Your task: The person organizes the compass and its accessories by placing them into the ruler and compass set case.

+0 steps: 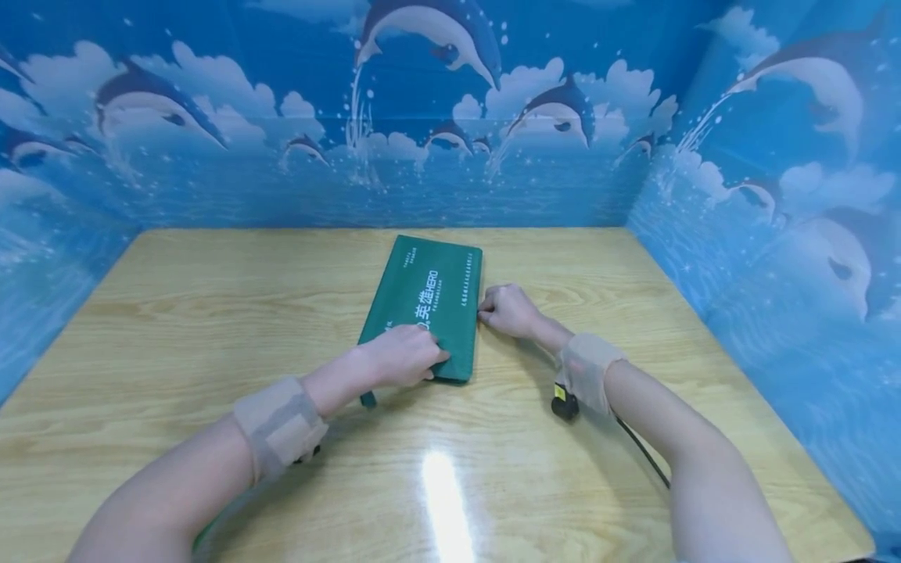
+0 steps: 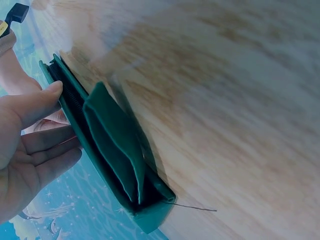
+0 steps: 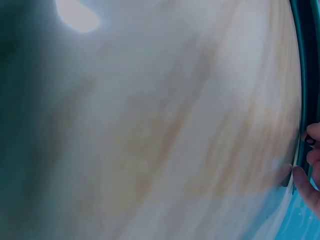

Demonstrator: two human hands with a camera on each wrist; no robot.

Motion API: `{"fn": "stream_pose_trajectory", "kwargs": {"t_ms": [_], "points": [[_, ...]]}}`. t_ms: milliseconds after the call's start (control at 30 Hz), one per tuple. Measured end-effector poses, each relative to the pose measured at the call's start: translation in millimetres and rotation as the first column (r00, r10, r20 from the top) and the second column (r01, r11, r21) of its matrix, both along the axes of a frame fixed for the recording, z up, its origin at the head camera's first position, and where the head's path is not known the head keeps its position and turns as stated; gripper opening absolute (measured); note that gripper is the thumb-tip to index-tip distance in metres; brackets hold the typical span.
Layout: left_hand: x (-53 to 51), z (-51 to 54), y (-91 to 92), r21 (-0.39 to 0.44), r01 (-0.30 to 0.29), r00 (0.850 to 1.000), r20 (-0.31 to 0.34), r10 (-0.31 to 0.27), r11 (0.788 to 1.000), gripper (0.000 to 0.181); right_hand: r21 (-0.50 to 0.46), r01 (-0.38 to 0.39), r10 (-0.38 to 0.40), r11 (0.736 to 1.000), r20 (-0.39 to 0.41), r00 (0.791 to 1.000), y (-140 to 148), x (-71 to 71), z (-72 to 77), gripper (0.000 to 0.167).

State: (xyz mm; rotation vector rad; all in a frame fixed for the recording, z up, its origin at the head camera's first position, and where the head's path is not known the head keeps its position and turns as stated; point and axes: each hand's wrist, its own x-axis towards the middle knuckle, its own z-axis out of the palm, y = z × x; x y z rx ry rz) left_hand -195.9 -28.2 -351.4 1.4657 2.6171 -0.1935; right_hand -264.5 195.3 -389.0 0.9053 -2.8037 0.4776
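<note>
A flat green zippered document bag (image 1: 450,313) with white lettering lies on the table. My left hand (image 1: 404,356) rests on its near end. In the left wrist view the thumb touches the cover's edge beside the zipper (image 2: 72,97), and the other fingers lie against the cover, fairly straight. That end of the bag gapes, showing a folded green inner flap (image 2: 117,145) and a loose thread. At the bag's right side, my right hand (image 1: 510,311) pinches a small dark zipper pull (image 3: 310,140); only its fingertips show in the right wrist view.
The wood-grain table (image 1: 232,305) reaches back to walls with a dolphin print (image 1: 429,172). Each wrist wears a beige wrap; a small black camera (image 1: 565,403) and cable hang from the right one. A green strip (image 1: 368,399) pokes out below the left hand.
</note>
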Motion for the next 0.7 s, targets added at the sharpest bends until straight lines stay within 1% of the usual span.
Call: {"fn": "stream_pose_trajectory", "kwargs": {"t_ms": [233, 400, 500, 633, 700], "points": [[-1.4, 1.4, -0.5, 0.002, -0.009, 1.000, 0.001, 0.009, 1.000, 0.038, -0.009, -0.003, 0.003, 1.000, -0.007, 1.000, -3, 5.8, 0.7, 0.012], [-1.9, 1.8, -0.4, 0.007, -0.005, 1.000, 0.001, 0.005, 1.000, 0.037, -0.016, -0.007, 0.007, 1.000, -0.013, 1.000, -5, 10.2, 0.2, 0.018], [-1.9, 2.5, 0.6, 0.009, -0.008, 1.000, 0.014, 0.008, 1.000, 0.037, -0.016, 0.000, 0.000, 1.000, -0.011, 1.000, -6, 13.8, 0.1, 0.020], [-0.8, 1.8, 1.2, 0.005, -0.023, 0.999, 0.028, 0.023, 1.000, 0.038, -0.010, 0.020, -0.020, 1.000, 0.007, 1.000, -6, 21.0, -1.1, 0.015], [0.3, 0.8, 0.8, 0.008, -0.027, 0.999, 0.024, 0.027, 1.000, 0.038, -0.016, 0.029, -0.029, 0.999, 0.018, 0.999, -7, 24.3, -2.2, 0.012]]}}
